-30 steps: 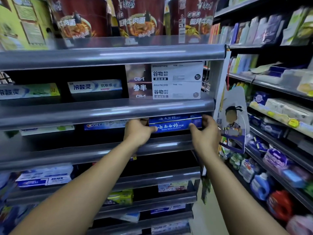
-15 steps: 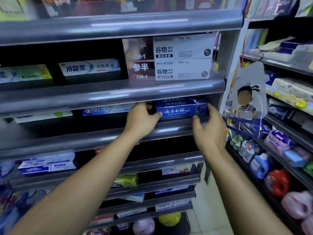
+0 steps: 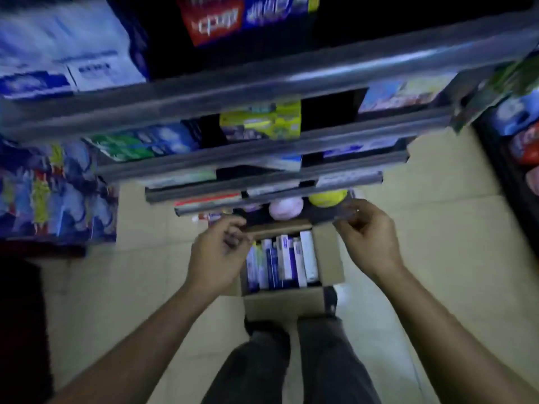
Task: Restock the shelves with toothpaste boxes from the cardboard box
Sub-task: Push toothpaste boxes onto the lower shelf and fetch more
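Left hand (image 3: 218,255), right hand (image 3: 370,237) above cardboard box (image 3: 328,258)

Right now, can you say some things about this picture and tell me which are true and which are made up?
1. The cardboard box sits on the floor just ahead of the person's legs. True.
2. The cardboard box is empty. False: toothpaste boxes stand packed inside it.
3. The left hand holds a toothpaste box. False: there is no toothpaste box in it, and its fingers are loosely curled.
4. One hand is at each side of the box, with the right hand near the right flap. True.
5. The floor is red carpet. False: it is pale tile.
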`<state>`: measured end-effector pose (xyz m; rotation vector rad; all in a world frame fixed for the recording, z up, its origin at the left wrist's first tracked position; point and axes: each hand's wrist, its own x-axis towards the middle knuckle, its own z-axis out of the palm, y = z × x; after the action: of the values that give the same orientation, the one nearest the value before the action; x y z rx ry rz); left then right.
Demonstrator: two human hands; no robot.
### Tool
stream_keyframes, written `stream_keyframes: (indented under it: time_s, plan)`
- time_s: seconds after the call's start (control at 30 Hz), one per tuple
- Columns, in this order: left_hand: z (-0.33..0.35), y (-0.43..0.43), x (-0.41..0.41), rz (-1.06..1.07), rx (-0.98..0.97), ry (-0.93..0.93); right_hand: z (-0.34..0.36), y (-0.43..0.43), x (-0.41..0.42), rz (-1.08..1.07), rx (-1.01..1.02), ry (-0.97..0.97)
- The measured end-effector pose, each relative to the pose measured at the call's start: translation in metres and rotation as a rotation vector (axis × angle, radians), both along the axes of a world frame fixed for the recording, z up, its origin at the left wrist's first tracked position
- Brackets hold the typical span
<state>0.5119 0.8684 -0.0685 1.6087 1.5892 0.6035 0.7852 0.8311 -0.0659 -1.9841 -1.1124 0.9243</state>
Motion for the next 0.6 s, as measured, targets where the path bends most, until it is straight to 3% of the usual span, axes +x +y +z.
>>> stream_keyframes:
  time_s: [0.13,0.23,0.4,0.6]
  plan:
    - [-0.145,-0.046,-0.057,0.002,-0.373,0.288,-0.116,-0.02,-0.057,0.045,-0.287,0.134]
    - [-0.242,-0.062,-0.063,-0.111,-0.475,0.462,-0.212,-0.032,-0.087,0.079,-0.467,0.25]
    - [-0.38,-0.056,-0.037,-0.418,-0.396,0.641,-0.348,-0.042,-0.106,-0.066,-0.697,0.464]
    - [-0.514,-0.011,-0.021,-0.672,-0.213,0.879,-0.453,-0.043,-0.101,-0.158,-0.714,0.482]
